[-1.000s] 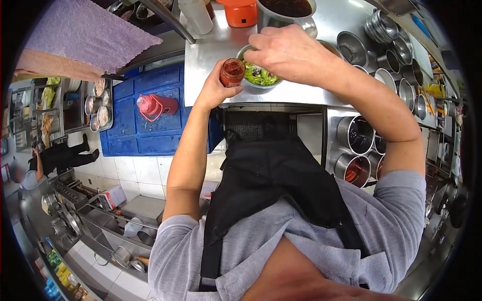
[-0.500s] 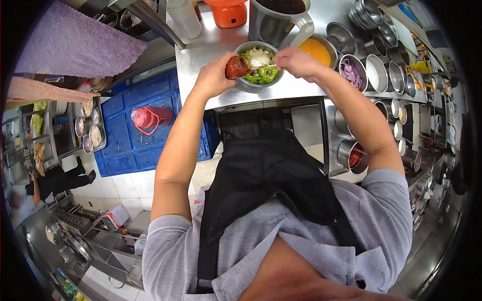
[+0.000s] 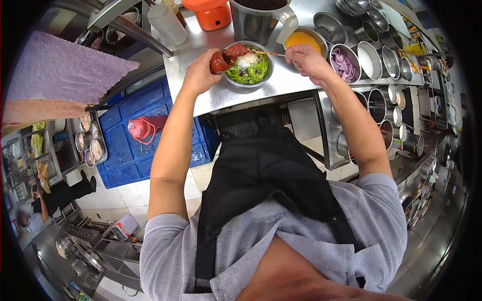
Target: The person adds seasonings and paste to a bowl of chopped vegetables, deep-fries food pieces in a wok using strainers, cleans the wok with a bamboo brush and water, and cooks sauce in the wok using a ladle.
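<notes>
My left hand (image 3: 201, 72) is wrapped round a glass jar of red paste (image 3: 221, 61), tilted with its mouth over a steel bowl (image 3: 271, 75). Chopped greens (image 3: 251, 73) with a white heap on top lie in the bowl. From the right, my right hand (image 3: 307, 61) pinches the handle of a thin spoon (image 3: 268, 53). The spoon reaches over the bowl's far side, where a lump of red paste (image 3: 238, 49) sits by the jar's mouth.
Behind the bowl stand a large steel jug (image 3: 253, 25), an orange container (image 3: 213, 19) and a squeeze bottle (image 3: 167, 24). Sliced onion (image 3: 342, 65) and a yellow liquid (image 3: 303, 40) fill pans at the right. A person (image 3: 37, 205) is at far left.
My right hand has come down from above the bowl to its right side with the spoon. The jar has gone from upright to tilted, and red paste has come out over the greens.
</notes>
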`<move>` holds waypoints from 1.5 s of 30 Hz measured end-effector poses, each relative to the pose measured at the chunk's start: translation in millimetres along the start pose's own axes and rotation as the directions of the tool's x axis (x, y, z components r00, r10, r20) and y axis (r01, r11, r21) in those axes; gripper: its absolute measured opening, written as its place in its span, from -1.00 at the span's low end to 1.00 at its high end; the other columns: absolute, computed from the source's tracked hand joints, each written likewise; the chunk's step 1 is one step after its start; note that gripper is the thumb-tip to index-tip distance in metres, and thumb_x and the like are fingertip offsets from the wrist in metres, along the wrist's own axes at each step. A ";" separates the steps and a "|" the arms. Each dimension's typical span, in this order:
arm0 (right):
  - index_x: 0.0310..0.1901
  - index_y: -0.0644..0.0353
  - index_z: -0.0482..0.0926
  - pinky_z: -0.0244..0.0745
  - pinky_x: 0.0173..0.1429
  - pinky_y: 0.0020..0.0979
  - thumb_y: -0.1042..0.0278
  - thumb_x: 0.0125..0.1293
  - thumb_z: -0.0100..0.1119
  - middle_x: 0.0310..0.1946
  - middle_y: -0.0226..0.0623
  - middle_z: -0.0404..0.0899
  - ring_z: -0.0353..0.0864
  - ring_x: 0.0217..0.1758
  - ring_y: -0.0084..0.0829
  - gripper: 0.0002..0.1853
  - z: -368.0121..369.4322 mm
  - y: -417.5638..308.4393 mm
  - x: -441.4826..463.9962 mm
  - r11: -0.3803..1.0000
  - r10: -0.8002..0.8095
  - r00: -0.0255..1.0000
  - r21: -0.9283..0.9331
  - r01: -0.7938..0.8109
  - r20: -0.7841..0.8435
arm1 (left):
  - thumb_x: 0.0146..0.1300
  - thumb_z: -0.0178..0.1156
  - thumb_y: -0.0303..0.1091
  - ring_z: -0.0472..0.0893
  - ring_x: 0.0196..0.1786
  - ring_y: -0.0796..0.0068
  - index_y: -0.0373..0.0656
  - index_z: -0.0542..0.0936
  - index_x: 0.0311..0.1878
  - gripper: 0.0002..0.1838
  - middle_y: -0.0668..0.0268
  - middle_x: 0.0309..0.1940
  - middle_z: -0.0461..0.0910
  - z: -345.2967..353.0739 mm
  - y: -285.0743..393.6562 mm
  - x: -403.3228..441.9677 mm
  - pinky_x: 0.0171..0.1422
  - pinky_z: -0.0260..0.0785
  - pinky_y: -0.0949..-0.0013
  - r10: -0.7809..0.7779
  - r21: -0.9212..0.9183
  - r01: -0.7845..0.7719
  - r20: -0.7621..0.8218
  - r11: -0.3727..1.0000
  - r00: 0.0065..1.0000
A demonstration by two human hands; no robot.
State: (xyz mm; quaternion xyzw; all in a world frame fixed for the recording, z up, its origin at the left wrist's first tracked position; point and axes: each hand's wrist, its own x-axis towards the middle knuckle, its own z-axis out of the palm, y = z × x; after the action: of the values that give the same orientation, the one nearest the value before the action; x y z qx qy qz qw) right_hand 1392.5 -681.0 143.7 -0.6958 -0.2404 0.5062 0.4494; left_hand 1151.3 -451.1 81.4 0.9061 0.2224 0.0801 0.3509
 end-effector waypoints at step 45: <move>-0.33 0.19 0.49 -0.15 -0.62 -0.55 0.38 0.41 0.02 -0.69 -0.70 0.11 -0.03 -0.68 -0.76 -0.85 -3.1 24.9 -7.4 0.985 0.023 0.997 0.170 -0.035 0.073 | -0.07 0.39 -0.38 0.49 0.25 0.13 0.22 0.42 0.28 -0.26 0.41 0.15 0.56 5.1 10.1 21.0 0.27 0.26 -0.12 0.063 0.180 -0.063 0.004 0.982 0.998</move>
State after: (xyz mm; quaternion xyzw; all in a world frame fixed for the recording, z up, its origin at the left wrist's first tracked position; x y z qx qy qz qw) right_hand 1389.6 -700.0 126.0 -0.6397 -0.2017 0.5559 0.4911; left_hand 1175.0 -451.2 84.2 0.9406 0.2002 0.0713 0.2646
